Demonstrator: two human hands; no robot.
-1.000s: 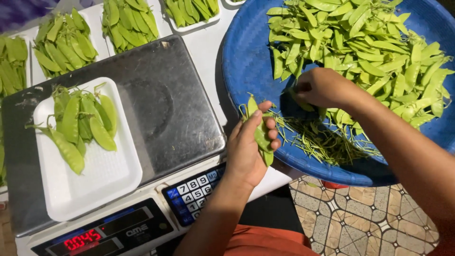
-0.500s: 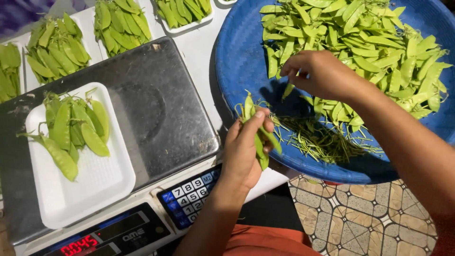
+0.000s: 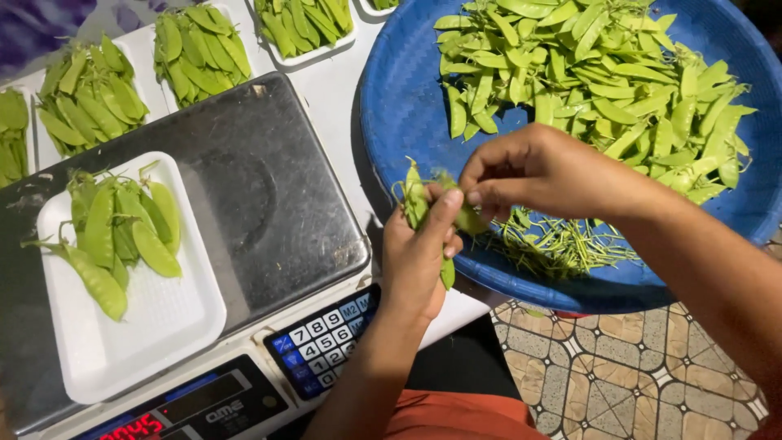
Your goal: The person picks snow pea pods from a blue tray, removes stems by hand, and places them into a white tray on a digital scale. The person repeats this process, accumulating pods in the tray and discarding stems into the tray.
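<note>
Left hand: the left hand [image 3: 417, 253] rises from the lower edge, forearm upright in the frame, its fingers [image 3: 444, 213] clenched around a small bunch of pea pods [image 3: 417, 200] at the near rim of the basin.
Right hand: the right hand [image 3: 542, 171] reaches in from the right, forearm slanting down to the corner, thumb and fingertips pinched on the top end of a pod in that bunch.
Held pods: flat, bright green, standing nearly upright in the left fist, one tip hanging out below the palm; their exact number cannot be told.
Basin: one round blue basin [image 3: 407, 106] holds a loose heap of pods [image 3: 603, 73] at its far side and a pile of thin green strings [image 3: 554, 244] at its near edge.
Scale: one metal-topped scale [image 3: 269, 204] with a keypad [image 3: 326, 342] stands on the white surface [image 3: 326, 81].
Tray on scale: one white tray [image 3: 163, 326] with roughly ten pods at its far end.
Other trays: four filled trays [image 3: 199, 53] are clearly seen behind the scale.
</note>
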